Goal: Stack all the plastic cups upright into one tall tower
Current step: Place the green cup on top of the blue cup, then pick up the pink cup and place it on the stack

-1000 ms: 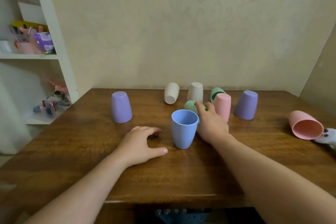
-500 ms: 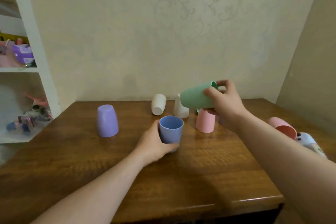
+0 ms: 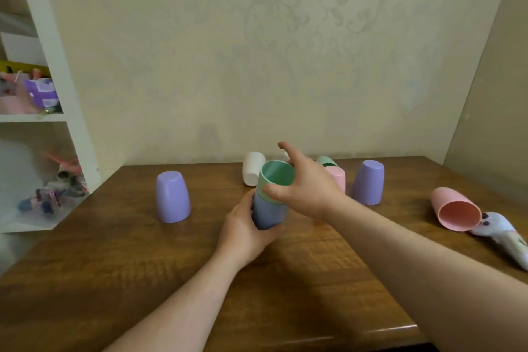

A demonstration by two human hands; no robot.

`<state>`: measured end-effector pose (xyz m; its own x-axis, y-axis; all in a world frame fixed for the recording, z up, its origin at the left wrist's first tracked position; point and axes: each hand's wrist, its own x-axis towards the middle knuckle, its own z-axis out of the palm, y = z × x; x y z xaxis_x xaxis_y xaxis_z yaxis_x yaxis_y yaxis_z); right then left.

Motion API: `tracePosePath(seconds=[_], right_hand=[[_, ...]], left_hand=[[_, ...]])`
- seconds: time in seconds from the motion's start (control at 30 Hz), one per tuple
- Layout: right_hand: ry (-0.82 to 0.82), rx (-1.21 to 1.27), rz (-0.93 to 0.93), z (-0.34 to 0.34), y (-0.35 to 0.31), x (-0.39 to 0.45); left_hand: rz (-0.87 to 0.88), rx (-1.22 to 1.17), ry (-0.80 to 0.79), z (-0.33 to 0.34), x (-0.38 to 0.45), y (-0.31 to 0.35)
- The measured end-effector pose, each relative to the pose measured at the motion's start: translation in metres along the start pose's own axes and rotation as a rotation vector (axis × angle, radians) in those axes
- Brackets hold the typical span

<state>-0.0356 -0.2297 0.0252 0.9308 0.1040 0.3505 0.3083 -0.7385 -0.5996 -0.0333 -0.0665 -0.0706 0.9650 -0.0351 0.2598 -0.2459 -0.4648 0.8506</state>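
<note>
Now the green cup (image 3: 276, 181) sits upright inside the blue cup (image 3: 268, 213), mouth up; half a sec ago the right hand held it tilted in the air above the table, and a sec ago it lay among the far cups. The left hand (image 3: 248, 230) went from flat on the table w/ nothing in it to wrapped around the blue cup's lower body, which it had already grasped half a sec ago.

Cup count, near to far: 1 blue + 1 green nested at centre on the wooden table (image 3: 143, 280); 1 pink cup (image 3: 455, 209) lying on its side at the right edge, mouth toward camera, touching a pale toy (image 3: 505, 233); 2 purple cups upside down, one at left (image 3: 172, 196), one at right (image 3: 368, 182); 1 pink cup upside down (image 3: 337, 177), partly behind the right hand; 1 white cup (image 3: 252, 168) on its side; 1 second green cup (image 3: 326, 161) near the wall, mostly hidden. Any other cup behind the hand: can't tell.

Right hand (image 3: 307, 184): arm reaches in from lower right, thumb pressed on the green cup's near rim, palm against its right side, index finger raised and loose above the mouth, so a light, half-open hold. Left hand: arm comes in from lower centre, fingers closed firmly round the blue cup.

At far left, a white shelf unit (image 3: 54, 46) holds blurred clutter.
</note>
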Motion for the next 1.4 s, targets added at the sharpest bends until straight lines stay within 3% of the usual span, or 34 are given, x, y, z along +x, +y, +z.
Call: tracePosePath(seconds=[0.13, 0.27, 0.33, 0.43, 0.53, 0.63, 0.8, 0.93, 1.03, 1.2, 1.4], right_hand=[[0.055, 0.042, 0.029, 0.016, 0.012, 0.000], [-0.001, 0.112, 0.019, 0.014, 0.028, -0.001], [0.094, 0.139, 0.049, 0.005, 0.043, 0.002], [0.199, -0.139, 0.177, -0.015, 0.076, 0.017], [0.017, -0.407, 0.308, -0.025, 0.101, 0.027], [-0.139, -0.439, 0.313, -0.023, 0.115, 0.032], [0.034, -0.384, 0.276, -0.019, 0.113, 0.030], [0.120, -0.140, 0.309, -0.019, 0.115, 0.015], [0.072, -0.090, 0.349, -0.020, 0.120, 0.002], [-0.195, -0.333, 0.446, -0.021, 0.118, -0.009], [-0.201, -0.424, 0.519, -0.009, 0.106, -0.008]], left_hand=[[0.006, -0.004, 0.010, 0.001, 0.003, -0.004], [0.012, -0.014, -0.020, 0.003, 0.003, -0.006], [0.036, 0.012, -0.009, 0.005, 0.002, -0.007], [0.042, 0.054, 0.005, 0.007, 0.007, -0.007], [0.040, 0.075, 0.002, 0.009, 0.008, -0.009], [0.034, 0.084, 0.002, 0.010, 0.010, -0.011], [0.029, 0.083, 0.011, 0.009, 0.010, -0.010], [0.030, 0.082, 0.021, 0.009, 0.008, -0.010], [0.028, 0.085, 0.023, 0.009, 0.007, -0.009], [0.020, 0.101, 0.025, 0.010, 0.006, -0.007], [0.022, 0.089, 0.026, 0.009, 0.003, -0.004]])
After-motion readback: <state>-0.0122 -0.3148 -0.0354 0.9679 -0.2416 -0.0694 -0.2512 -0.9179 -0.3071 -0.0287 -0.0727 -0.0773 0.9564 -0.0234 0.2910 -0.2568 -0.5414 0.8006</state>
